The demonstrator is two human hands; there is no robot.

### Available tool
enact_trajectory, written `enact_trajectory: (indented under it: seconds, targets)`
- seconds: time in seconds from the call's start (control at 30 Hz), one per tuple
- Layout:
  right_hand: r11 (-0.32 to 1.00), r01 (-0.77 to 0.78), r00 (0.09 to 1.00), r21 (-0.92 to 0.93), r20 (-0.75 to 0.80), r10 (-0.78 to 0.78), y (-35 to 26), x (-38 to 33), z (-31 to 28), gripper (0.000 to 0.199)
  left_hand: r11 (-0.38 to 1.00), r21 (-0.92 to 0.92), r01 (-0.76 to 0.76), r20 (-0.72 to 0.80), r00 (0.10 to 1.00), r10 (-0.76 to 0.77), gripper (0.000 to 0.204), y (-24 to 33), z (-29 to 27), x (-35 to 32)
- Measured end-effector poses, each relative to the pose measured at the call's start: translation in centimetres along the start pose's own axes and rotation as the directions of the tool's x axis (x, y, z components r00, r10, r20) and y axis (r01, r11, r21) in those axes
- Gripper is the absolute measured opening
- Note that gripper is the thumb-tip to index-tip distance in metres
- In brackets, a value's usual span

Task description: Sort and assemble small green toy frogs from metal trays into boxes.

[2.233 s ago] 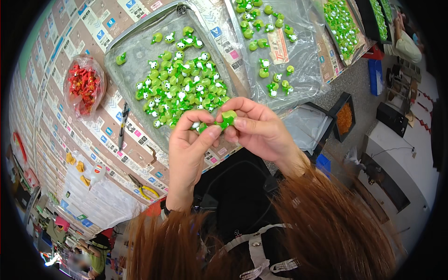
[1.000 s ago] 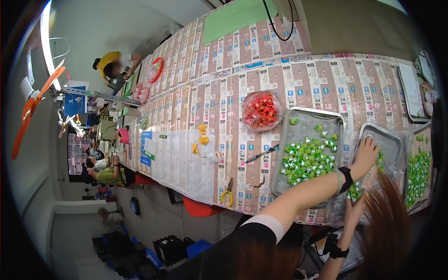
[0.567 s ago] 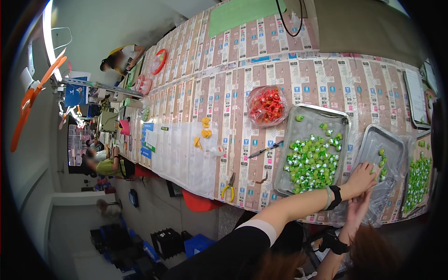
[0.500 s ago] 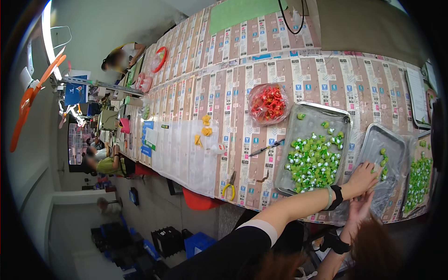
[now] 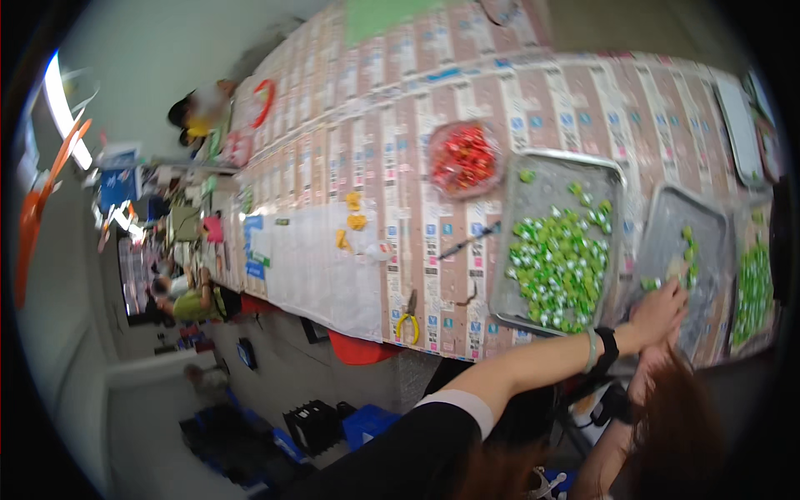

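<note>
The whole scene is smeared by motion, so the green pieces (image 5: 557, 265) in the near tray (image 5: 510, 250) read only as bright blobs; their shape cannot be told. The right hand (image 5: 646, 371) is mostly hidden behind the left hand (image 5: 660, 310) and the person's hair (image 5: 679, 433), and its fingers cannot be made out. Whether the left hand grips anything is not clear. The far-right tray (image 5: 754, 292) is cut off by the dark rim of the lens. The red contents of the bag (image 5: 463, 158) are too blurred to name. A person (image 5: 196, 108) at the far end of the table (image 5: 367, 125) is tiny and indistinct, as are the small yellow bits (image 5: 354, 218).
</note>
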State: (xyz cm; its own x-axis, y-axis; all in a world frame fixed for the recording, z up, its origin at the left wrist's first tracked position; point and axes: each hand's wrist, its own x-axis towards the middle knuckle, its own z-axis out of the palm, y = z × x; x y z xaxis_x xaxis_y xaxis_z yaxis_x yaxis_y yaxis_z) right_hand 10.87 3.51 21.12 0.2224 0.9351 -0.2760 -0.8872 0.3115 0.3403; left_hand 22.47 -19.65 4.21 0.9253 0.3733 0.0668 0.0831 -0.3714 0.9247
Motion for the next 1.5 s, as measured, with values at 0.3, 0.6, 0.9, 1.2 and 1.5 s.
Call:
enact_trajectory:
  seconds: [0.3, 0.6, 0.9, 1.2, 1.5]
  targets:
    - [0.895, 0.444, 0.896, 0.038, -0.027, -0.443, -24.0, -13.9, -16.3, 0.038, 0.952, -0.189, 0.241, 0.086, 0.97, -0.229, 0.02, 2.2, -3.7, 1.1]
    - [0.853, 0.504, 0.856, 0.135, 0.05, -0.514, -25.4, -20.2, -17.0, 0.029, -0.259, -0.698, 0.667, 0.687, 0.524, -0.503, 0.03, -0.5, -13.0, -1.2]
    - [0.879, 0.47, 0.883, -0.077, 0.041, -0.468, -25.8, -23.7, -15.8, 0.035, -0.428, -0.701, 0.57, 0.707, 0.632, -0.317, 0.029, -1.7, -12.9, -7.4]
    - [0.892, 0.449, 0.892, -0.056, -0.035, -0.451, -23.1, -20.4, -16.2, 0.031, -0.38, -0.776, 0.503, 0.63, 0.654, -0.419, 0.039, -2.3, -18.0, -8.8]
    - [0.892, 0.444, 0.894, -0.087, -0.025, -0.447, -22.1, -22.1, -14.9, 0.032, -0.402, -0.767, 0.5, 0.642, 0.623, -0.448, 0.041, -1.1, -17.2, -9.6]
